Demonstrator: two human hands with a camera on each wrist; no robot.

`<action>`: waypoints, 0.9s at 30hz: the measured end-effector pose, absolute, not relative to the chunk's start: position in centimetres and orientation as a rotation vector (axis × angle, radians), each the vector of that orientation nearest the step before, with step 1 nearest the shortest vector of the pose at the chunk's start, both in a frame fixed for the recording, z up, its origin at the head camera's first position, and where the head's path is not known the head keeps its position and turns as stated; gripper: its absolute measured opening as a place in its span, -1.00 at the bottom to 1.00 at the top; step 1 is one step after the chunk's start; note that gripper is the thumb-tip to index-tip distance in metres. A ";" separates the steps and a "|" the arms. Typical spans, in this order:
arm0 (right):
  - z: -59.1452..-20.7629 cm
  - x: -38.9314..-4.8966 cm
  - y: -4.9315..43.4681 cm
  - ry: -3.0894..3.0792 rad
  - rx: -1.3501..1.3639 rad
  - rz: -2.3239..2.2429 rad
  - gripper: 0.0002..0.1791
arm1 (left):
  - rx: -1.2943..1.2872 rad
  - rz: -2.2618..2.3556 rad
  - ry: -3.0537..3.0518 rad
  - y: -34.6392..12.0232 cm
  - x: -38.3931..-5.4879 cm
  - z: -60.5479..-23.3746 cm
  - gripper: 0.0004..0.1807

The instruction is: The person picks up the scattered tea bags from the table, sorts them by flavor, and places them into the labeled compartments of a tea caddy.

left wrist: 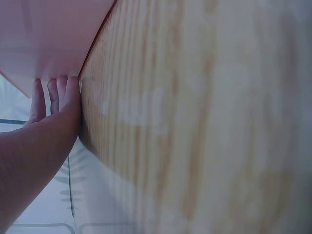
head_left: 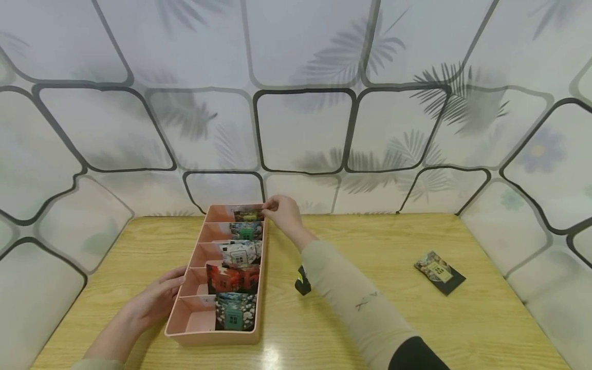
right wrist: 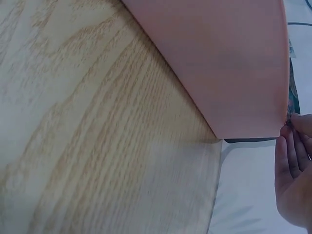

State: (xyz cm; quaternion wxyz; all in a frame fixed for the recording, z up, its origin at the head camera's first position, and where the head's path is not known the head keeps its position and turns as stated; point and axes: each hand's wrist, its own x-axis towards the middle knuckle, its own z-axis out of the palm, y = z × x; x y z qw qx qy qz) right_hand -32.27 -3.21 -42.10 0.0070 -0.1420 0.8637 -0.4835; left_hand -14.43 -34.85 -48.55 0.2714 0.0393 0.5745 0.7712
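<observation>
A long pink divided box [head_left: 214, 336] stands on the table, with small printed packets in its compartments. My right hand [head_left: 283, 213] is at the box's far right corner, thumb and fingertips pinching the edge of a dark packet [head_left: 247, 215] in the farthest compartment. The right wrist view shows this pinch just over the rim, with a strip of the packet [right wrist: 294, 95] showing. My left hand [head_left: 159, 295] rests against the box's left wall. In the left wrist view, the extended fingers [left wrist: 62, 92] touch the pink side.
Nearer compartments hold a green packet [head_left: 246, 232], white packets [head_left: 240, 254], red packets [head_left: 231, 280] and a dark green-labelled packet [head_left: 235, 313]. A loose packet [head_left: 439, 272] lies on the table at right. A small black object [head_left: 302, 282] sits beside the right sleeve. Patterned fabric [head_left: 305, 133] surrounds the table.
</observation>
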 end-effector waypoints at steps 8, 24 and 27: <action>-42.2 -32.1 -3.1 2.725 -0.442 -1.500 -0.93 | 0.029 2.029 1.647 -34.6 -14.4 -48.4 -0.54; -42.6 -32.8 -1.9 2.701 -0.449 -1.575 -0.89 | 0.029 2.021 1.665 -34.5 -14.5 -48.4 -0.45; -42.4 -33.0 -0.9 2.689 -0.476 -1.567 -0.87 | 0.054 2.039 1.633 -34.5 -14.5 -48.4 -0.61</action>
